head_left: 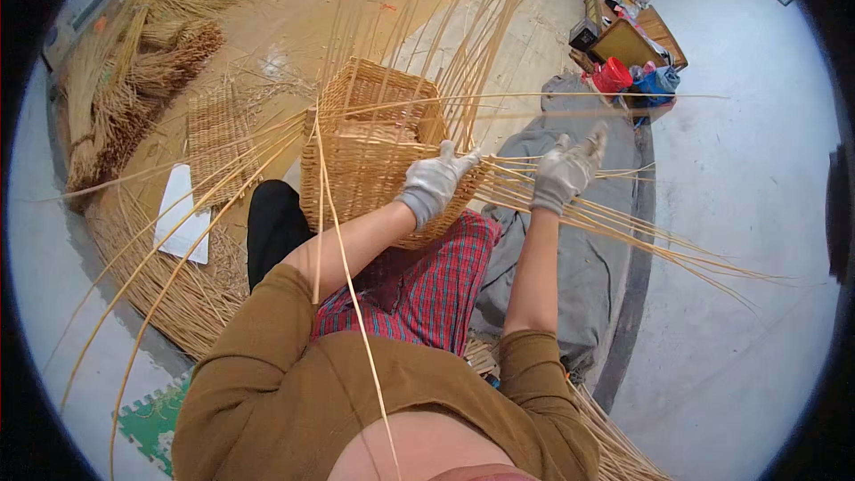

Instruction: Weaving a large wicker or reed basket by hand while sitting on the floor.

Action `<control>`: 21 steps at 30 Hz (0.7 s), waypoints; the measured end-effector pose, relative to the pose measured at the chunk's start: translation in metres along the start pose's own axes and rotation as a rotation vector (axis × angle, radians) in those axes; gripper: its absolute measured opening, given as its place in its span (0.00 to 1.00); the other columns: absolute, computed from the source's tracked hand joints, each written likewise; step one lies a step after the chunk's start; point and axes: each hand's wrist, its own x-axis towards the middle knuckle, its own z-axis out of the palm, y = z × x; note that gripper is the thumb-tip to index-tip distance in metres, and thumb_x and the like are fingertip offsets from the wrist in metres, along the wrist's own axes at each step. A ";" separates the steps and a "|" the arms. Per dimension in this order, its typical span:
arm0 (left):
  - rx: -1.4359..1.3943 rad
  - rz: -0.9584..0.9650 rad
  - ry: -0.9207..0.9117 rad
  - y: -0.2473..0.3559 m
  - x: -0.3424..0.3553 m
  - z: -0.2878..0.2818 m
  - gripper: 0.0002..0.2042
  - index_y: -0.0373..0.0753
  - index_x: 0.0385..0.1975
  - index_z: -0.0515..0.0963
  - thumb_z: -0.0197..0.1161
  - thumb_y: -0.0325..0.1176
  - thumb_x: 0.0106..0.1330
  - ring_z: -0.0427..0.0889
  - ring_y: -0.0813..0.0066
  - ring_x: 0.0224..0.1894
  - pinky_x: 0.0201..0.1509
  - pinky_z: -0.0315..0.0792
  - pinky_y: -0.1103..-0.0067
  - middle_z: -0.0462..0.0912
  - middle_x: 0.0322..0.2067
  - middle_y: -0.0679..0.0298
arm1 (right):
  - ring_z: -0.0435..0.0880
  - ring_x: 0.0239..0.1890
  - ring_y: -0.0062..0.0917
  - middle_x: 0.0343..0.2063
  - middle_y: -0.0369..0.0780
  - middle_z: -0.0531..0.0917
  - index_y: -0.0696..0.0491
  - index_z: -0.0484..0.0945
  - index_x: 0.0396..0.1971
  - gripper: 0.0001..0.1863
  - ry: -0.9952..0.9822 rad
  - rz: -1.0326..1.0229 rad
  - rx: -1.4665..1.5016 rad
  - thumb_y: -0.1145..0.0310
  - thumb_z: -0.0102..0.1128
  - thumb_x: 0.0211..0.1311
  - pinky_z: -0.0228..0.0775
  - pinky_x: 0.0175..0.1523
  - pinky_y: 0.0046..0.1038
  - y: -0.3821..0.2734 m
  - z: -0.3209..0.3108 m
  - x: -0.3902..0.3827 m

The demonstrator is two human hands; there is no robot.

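Keep the woven basket (356, 185) steady at the far edge of the plaid cloth (441, 269), spread over the lap. Left gloved hand (435, 182) on the near right corner of the basket's rim; cannot tell if firmly closed there, with fingertips partly hidden. Right gloved hand (568, 169) apart from the left, over the sideways rods (509, 185), with fingers stretched loosely, seemingly not clamped. For good weaving, probably best to press the corner with the left, then bend every rod gradually and pull evenly, without making a kink. Mind also the upright rods (481, 67) beyond the rim: easy to tangle.
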 end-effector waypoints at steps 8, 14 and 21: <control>-1.022 0.065 0.455 -0.100 -0.085 0.007 0.11 0.37 0.50 0.80 0.59 0.29 0.71 0.80 0.78 0.29 0.31 0.76 0.80 0.80 0.42 0.60 | 0.84 0.42 0.41 0.39 0.47 0.85 0.52 0.79 0.53 0.20 -0.622 -0.127 0.195 0.70 0.59 0.59 0.70 0.56 0.43 -0.023 -0.043 -0.047; -0.812 -0.245 0.846 -0.188 -0.117 -0.020 0.18 0.36 0.57 0.71 0.63 0.28 0.69 0.79 0.80 0.28 0.30 0.75 0.81 0.81 0.32 0.65 | 0.83 0.42 0.40 0.40 0.45 0.85 0.51 0.79 0.53 0.19 -0.843 -0.179 1.214 0.71 0.61 0.60 0.75 0.47 0.39 -0.167 -0.108 -0.119; -1.347 -0.274 0.599 -0.206 -0.108 -0.022 0.31 0.38 0.58 0.71 0.73 0.46 0.57 0.74 0.59 0.55 0.57 0.73 0.66 0.72 0.54 0.55 | 0.79 0.36 0.35 0.31 0.38 0.80 0.46 0.80 0.48 0.20 -0.823 -0.658 1.005 0.72 0.61 0.52 0.73 0.42 0.37 -0.280 -0.164 -0.137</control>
